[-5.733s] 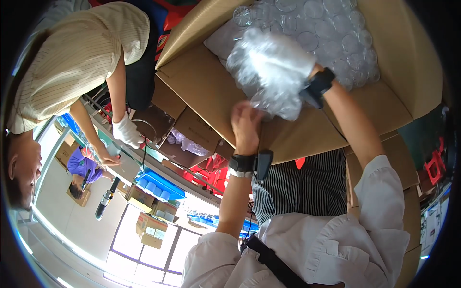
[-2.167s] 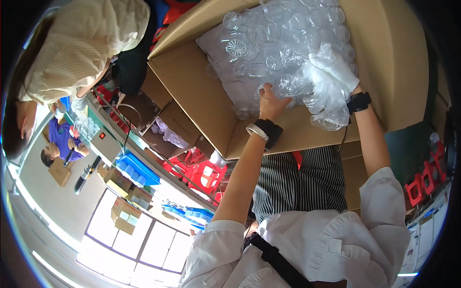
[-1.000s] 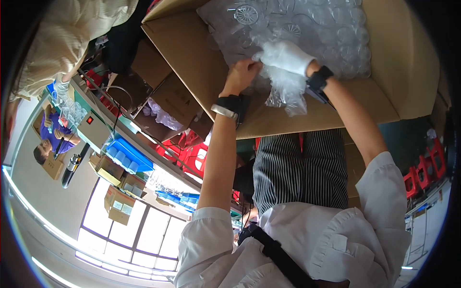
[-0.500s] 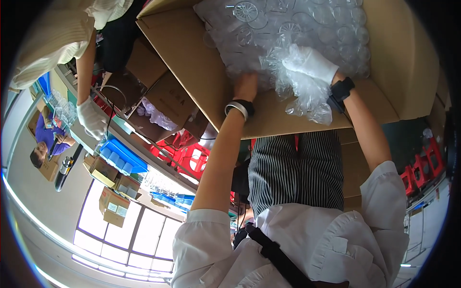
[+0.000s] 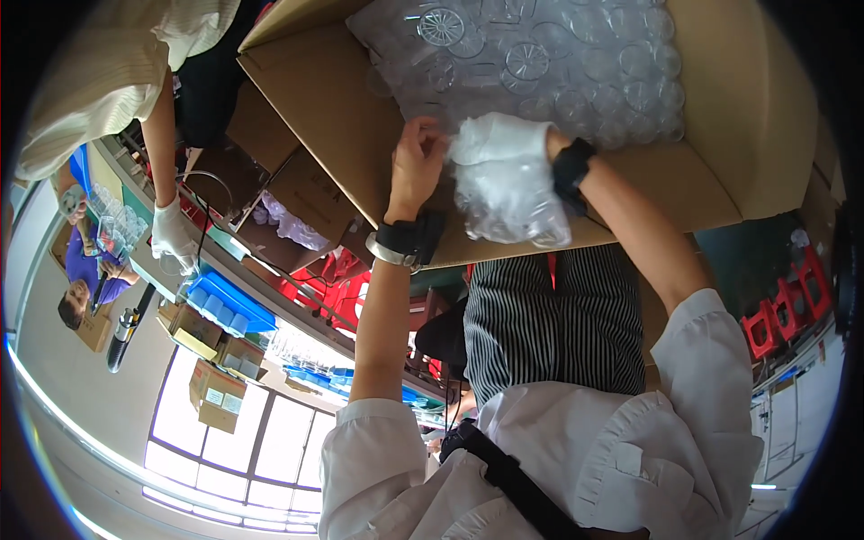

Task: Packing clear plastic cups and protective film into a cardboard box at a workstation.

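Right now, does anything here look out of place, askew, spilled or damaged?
No spill or damage shows. Inside the brown cardboard box, the clear round pieces sit packed at right but sparser at left, so the layer looks uneven. The right hand wears a white fabric glove, while the left hand is bare.

Red stools stand right, a blue tray left.
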Available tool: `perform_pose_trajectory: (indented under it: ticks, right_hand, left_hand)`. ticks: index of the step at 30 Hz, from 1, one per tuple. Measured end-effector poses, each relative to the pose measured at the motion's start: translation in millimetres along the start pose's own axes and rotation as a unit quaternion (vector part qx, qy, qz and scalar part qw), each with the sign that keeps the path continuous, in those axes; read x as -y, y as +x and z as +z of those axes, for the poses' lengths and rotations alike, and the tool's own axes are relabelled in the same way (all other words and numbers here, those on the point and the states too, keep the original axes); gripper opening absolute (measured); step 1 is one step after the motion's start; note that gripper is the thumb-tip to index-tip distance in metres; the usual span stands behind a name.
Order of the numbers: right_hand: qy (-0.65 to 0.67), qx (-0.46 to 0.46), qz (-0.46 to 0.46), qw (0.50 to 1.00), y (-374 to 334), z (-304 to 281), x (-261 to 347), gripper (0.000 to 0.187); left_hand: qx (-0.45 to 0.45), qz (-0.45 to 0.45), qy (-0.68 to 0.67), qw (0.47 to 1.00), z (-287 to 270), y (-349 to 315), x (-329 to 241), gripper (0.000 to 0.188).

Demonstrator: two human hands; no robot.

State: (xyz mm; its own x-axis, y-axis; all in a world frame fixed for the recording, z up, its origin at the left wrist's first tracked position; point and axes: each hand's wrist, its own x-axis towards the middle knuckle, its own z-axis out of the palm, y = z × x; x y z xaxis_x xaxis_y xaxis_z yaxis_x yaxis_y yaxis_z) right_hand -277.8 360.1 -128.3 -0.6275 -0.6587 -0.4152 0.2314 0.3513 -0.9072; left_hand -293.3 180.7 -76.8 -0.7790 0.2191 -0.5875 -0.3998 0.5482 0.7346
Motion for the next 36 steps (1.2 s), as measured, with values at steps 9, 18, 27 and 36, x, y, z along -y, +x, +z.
perform_pose_trajectory:
  ticks: [9,18,27,36]
  right_hand:
    - [0.224,0.036,-0.076,0.971,-45,-77,9,0.025]
    - [0.143,-0.226,0.105,0.958,-141,-132,-24,0.015]
    - [0.102,-0.247,0.111,0.957,-132,-111,-24,0.024]
    - [-0.115,-0.109,0.036,0.987,-79,-60,-21,0.03]
  left_hand:
    - [-0.059,0.069,0.102,0.991,7,16,-22,0.017]
    - [0.132,0.199,0.331,0.913,88,12,29,0.022]
    - [0.2,0.159,0.247,0.935,96,25,50,0.024]
    - [0.049,0.122,0.161,0.978,84,15,1,0.019]
